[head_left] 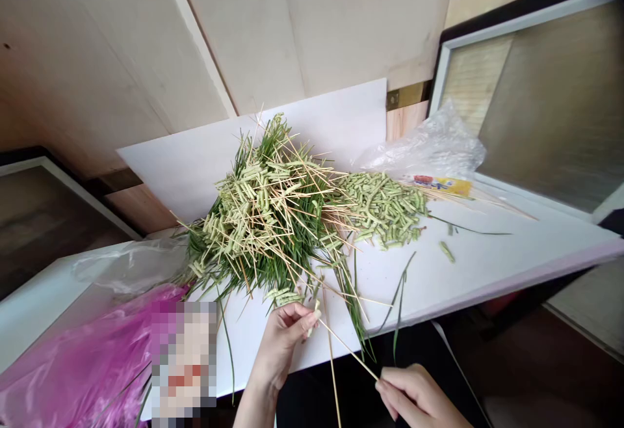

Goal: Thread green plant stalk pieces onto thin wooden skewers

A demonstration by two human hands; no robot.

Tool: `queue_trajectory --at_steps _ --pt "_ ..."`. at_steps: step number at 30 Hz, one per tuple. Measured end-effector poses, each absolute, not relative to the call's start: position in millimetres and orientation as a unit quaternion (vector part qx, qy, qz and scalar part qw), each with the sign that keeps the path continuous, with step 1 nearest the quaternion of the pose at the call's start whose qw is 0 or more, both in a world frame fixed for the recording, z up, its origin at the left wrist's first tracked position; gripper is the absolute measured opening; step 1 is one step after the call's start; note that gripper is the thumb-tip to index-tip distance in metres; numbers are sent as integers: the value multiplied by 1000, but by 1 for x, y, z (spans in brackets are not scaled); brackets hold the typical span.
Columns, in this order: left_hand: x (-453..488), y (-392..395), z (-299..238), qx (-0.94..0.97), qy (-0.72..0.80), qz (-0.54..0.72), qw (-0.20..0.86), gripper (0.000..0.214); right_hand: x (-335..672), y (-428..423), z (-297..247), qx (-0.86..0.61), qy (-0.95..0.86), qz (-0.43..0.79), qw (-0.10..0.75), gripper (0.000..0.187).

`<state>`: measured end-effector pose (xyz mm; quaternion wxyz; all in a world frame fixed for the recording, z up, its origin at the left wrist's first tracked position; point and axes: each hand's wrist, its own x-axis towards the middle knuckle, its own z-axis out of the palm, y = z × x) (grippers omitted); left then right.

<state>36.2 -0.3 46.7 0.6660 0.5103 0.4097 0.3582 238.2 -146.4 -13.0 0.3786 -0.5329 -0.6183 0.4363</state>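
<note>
My left hand (287, 329) pinches a short pale-green bean piece (316, 311) at the table's front edge. A thin wooden skewer (348, 348) runs from that piece to my right hand (412, 397), whose fingers are closed on its lower end. The skewer's tip meets the bean piece; whether it has gone through is hidden by the fingers. Just beyond my left hand lie a few more bean pieces (283, 296). Behind them rises a heap of skewered bean pieces (263, 187) on top of long green grass-like leaves (273, 268).
Loose cut bean pieces (385, 210) are piled right of the heap. Bare skewers (507, 203) lie beside a clear plastic bag (433, 142). A pink plastic bag (97, 350) covers the table's left end. One skewer (333, 369) overhangs the white table's (429, 285) front edge.
</note>
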Motion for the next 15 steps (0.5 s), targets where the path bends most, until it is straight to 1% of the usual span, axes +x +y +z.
queue_trajectory --at_steps 3,5,7,11,13,15 --pt "38 -3 47 504 410 358 671 39 238 -147 -20 -523 -641 401 393 68" --pt "40 -4 48 501 408 358 674 39 238 -149 -24 -523 -666 353 398 63" --pt "41 -6 49 501 407 359 674 39 238 -150 -27 -532 -702 257 397 55" --pt "45 -10 52 500 399 359 680 40 240 -151 -25 -537 -754 -22 378 44" --pt "47 -12 53 499 395 361 681 40 240 -151 -24 -532 -758 -97 365 42" --pt "48 -13 54 505 392 366 677 39 240 -152 -24 -533 -756 -116 361 42"
